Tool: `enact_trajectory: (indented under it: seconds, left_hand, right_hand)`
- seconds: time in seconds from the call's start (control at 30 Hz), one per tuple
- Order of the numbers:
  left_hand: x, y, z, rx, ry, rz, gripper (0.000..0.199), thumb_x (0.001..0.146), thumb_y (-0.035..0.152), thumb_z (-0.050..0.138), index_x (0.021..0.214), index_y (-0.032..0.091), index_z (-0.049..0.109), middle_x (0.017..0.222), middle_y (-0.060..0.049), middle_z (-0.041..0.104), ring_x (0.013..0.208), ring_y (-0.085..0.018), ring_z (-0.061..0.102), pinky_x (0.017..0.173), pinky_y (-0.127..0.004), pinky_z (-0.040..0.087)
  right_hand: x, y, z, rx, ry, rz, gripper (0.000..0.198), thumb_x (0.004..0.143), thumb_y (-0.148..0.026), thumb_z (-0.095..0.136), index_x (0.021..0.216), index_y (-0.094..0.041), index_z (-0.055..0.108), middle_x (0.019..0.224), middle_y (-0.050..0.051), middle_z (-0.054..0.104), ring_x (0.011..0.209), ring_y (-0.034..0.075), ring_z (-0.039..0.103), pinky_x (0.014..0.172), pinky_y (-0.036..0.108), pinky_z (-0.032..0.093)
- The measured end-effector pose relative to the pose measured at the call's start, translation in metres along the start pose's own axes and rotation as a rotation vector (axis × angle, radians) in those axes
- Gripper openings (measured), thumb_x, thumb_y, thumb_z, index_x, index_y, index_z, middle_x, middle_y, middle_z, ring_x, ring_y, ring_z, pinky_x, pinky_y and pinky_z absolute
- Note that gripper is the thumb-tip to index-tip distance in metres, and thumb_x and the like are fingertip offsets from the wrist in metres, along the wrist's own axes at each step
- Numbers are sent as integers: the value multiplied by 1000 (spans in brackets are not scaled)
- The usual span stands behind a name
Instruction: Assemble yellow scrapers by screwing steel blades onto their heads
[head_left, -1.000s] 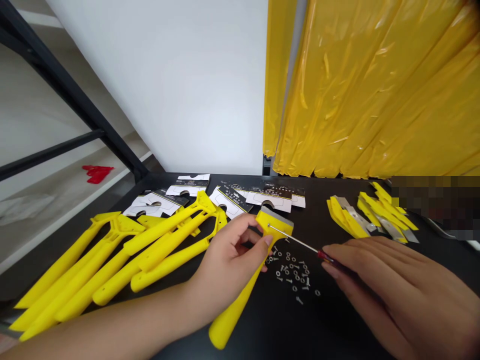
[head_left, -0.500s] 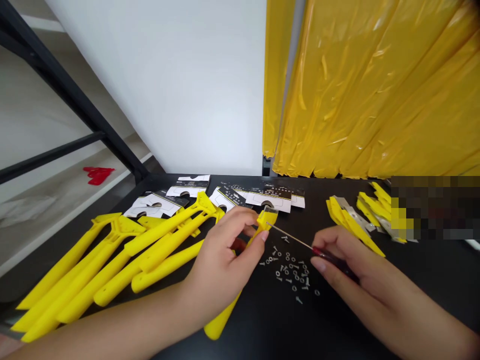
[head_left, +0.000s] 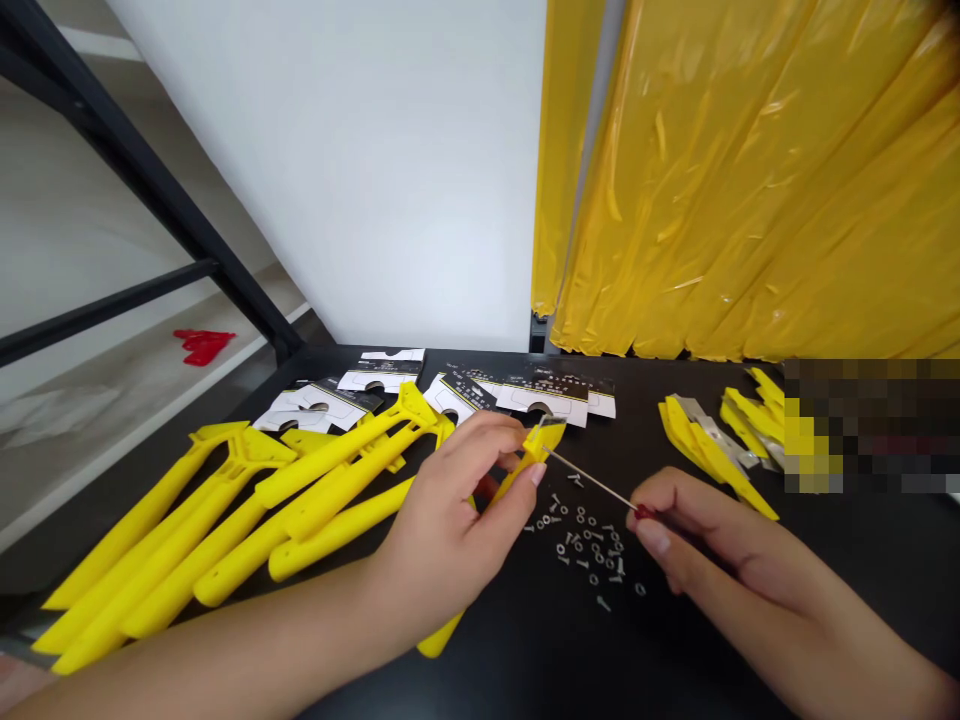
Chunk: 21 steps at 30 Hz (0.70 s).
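Left hand curls closed round a yellow plastic scraper over the black tabletop, right hand pinches a red-handled metal screwdriver at its head, seemingly mid-fastening, with bladeless yellow plastic handles left.

In the left hand, a yellow scraper is slanting, its head pointing toward one o'clock and its rounded handle end toward seven; the hand is hiding much of the handle. The head is standing partly edge-on, with a greyish blade showing at its far end. In the right hand, a screwdriver with a thin metal shaft and red handle is pointing toward ten o'clock, its tip meeting the scraper's head.
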<state>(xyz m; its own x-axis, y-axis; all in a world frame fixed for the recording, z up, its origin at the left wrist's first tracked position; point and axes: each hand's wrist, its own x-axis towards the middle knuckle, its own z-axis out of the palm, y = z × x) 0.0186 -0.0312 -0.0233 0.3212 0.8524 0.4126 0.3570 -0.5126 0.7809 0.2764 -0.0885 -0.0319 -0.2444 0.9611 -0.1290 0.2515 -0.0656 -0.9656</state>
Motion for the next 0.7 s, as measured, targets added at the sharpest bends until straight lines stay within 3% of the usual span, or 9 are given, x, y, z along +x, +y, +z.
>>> enact_trajectory:
  seconds: [0.1, 0.3, 0.37, 0.47, 0.53, 0.6, 0.7]
  left_hand:
    - [0, 2, -1, 66, 17, 76, 7, 109, 19, 70, 107, 25, 69, 117, -3, 71, 98, -17, 72, 84, -28, 59]
    - [-1, 4, -2, 142, 32, 153, 9, 108, 16, 71, 107, 24, 68, 118, -6, 74, 105, -20, 73, 84, -28, 60]
    - [1, 3, -2, 138, 42, 178, 9, 107, 15, 70, 108, 24, 68, 117, -6, 75, 103, -19, 74, 81, -28, 60]
    - [4, 2, -5, 135, 63, 223, 13, 104, 13, 71, 111, 24, 69, 115, -5, 75, 99, -18, 74, 78, -27, 59]
    - [7, 4, -9, 97, 106, 140, 12, 101, 15, 73, 107, 24, 67, 104, -2, 74, 88, -17, 74, 72, -26, 58]
    - [10, 8, -14, -33, 140, -56, 12, 102, 22, 75, 102, 24, 63, 86, 2, 71, 76, -17, 75, 66, -26, 56]
    - [14, 15, -16, -376, 115, -352, 26, 102, 36, 81, 103, 24, 58, 75, 4, 73, 70, -20, 80, 68, -27, 60]
  right_hand:
    - [-5, 0, -3, -148, 63, -42, 47, 114, -66, 54, 96, -25, 68, 82, 0, 61, 73, 16, 54, 62, 24, 47]
    - [-4, -4, 3, 334, -161, 173, 59, 106, -82, 53, 89, -25, 57, 60, -8, 35, 55, 13, 35, 54, 26, 41]
    - [-3, -5, 3, 287, -143, 179, 60, 105, -82, 54, 89, -25, 59, 62, -7, 39, 57, 14, 38, 55, 27, 41]
    - [-6, -3, -2, 24, -54, 47, 54, 109, -75, 55, 94, -25, 66, 77, 0, 57, 69, 16, 51, 63, 26, 47]
    - [-9, 1, -6, -121, 6, -54, 40, 114, -65, 54, 106, -28, 68, 87, 1, 63, 78, 18, 57, 70, 26, 51]
    - [-12, 6, -9, -203, 56, -101, 29, 118, -56, 51, 117, -31, 65, 95, 2, 66, 83, 19, 61, 74, 26, 54]
    - [-12, 9, -8, -266, 88, -126, 28, 120, -52, 45, 113, -31, 64, 98, 2, 65, 86, 20, 60, 76, 27, 56]
